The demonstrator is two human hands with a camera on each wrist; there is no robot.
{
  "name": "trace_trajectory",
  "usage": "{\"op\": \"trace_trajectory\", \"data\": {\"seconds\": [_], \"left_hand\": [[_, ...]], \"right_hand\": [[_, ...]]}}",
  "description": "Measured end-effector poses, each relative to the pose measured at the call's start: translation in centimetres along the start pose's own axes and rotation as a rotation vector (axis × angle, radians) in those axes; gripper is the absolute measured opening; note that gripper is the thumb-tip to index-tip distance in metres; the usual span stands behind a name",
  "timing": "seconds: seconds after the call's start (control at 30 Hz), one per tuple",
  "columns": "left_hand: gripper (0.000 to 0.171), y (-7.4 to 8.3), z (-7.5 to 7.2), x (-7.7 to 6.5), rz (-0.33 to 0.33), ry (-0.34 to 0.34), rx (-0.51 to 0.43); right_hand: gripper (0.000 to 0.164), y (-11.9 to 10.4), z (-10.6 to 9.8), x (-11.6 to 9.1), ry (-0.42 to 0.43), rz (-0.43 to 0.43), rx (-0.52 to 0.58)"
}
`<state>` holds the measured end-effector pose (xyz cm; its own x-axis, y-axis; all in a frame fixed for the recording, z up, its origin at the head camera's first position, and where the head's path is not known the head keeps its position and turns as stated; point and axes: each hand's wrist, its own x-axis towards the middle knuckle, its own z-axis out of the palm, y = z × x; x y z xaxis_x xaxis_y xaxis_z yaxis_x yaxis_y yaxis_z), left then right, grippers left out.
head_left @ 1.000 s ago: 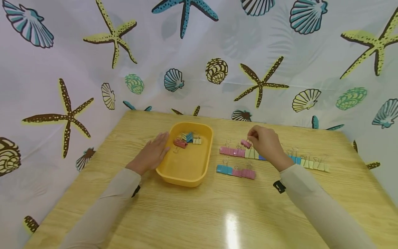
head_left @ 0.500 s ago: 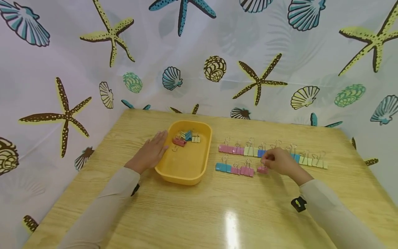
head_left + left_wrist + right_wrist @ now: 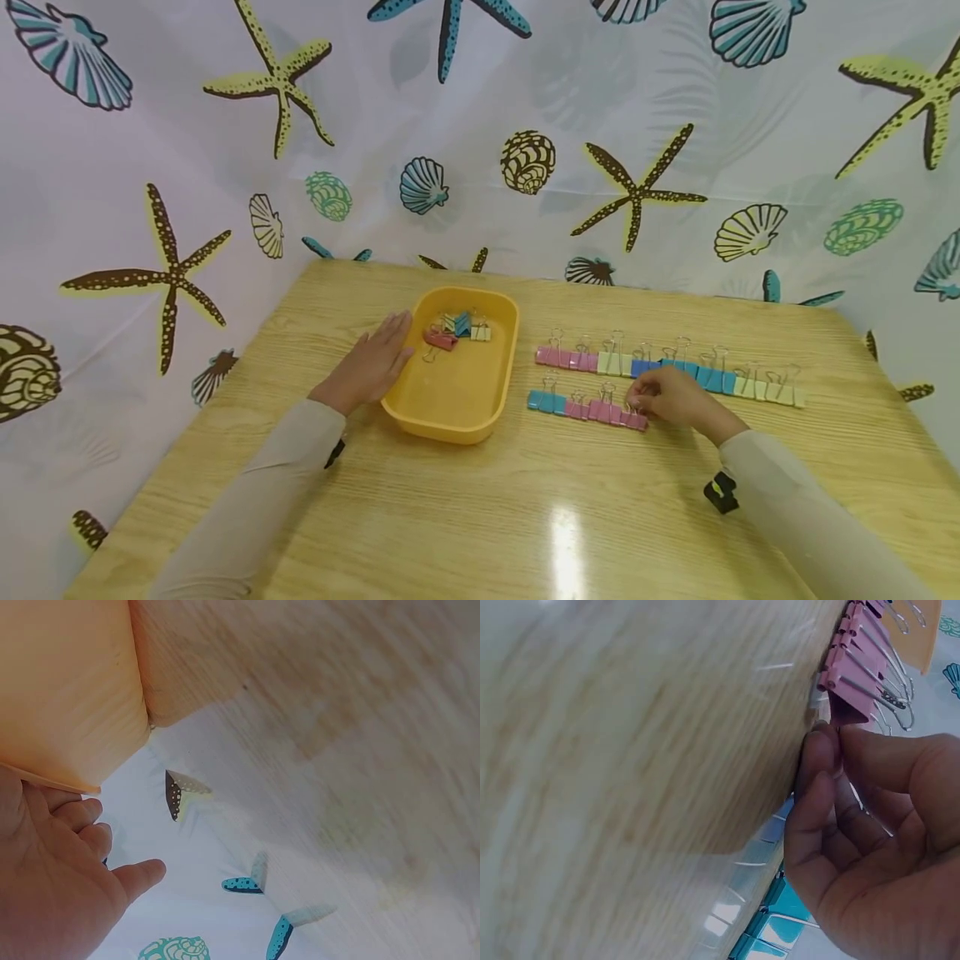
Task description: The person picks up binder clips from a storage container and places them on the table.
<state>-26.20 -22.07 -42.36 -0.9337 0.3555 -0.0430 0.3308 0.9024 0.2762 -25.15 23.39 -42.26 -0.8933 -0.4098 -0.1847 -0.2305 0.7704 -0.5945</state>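
Note:
My right hand is at the right end of the front row, its thumb and fingers pinching the side edge of a pink binder clip. The right wrist view shows the fingertips close together at the end of this clip, whose wire handles stick up. To its left in line stand two more pink clips and a teal clip. My left hand rests with straight fingers against the left side of a yellow plastic bin; in the left wrist view the fingers lie along the bin's wall.
Behind the front row runs a longer row of binder clips in pink, pale yellow, blue and teal. Several loose clips lie in the far part of the bin. A patterned cloth hangs behind the wooden table.
My right hand has carried the pink clip from above the back row down toward me, then slid it left against the front row's end. The left hand stays at the bin.

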Motion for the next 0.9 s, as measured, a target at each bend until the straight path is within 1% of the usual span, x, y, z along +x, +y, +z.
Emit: {"op": "trace_trajectory", "data": {"seconds": [0.23,0.43,0.6,0.8,0.87,0.9], "left_hand": [[0.059,0.0,-0.1,0.0,0.012,0.004,0.009],[0.059,0.0,0.0,0.2,0.007,0.005,0.002],[0.059,-0.2,0.2,0.2,0.011,0.008,0.013],[0.059,-0.1,0.1,0.1,0.012,0.004,0.008],[0.059,-0.1,0.1,0.1,0.010,0.001,0.010],[0.059,-0.2,0.1,0.2,0.009,-0.002,0.014]], "right_hand": [[0.009,0.2,0.1,0.4,0.001,-0.031,-0.033],[0.009,0.5,0.3,0.6,0.013,-0.033,-0.069],[0.013,0.7,0.3,0.5,0.000,-0.032,-0.031],[0.033,1.0,-0.4,-0.1,-0.047,-0.035,0.122],[0.034,1.0,-0.6,-0.4,-0.062,-0.041,0.133],[0.033,1.1,-0.7,-0.6,-0.063,-0.051,0.117]]}}
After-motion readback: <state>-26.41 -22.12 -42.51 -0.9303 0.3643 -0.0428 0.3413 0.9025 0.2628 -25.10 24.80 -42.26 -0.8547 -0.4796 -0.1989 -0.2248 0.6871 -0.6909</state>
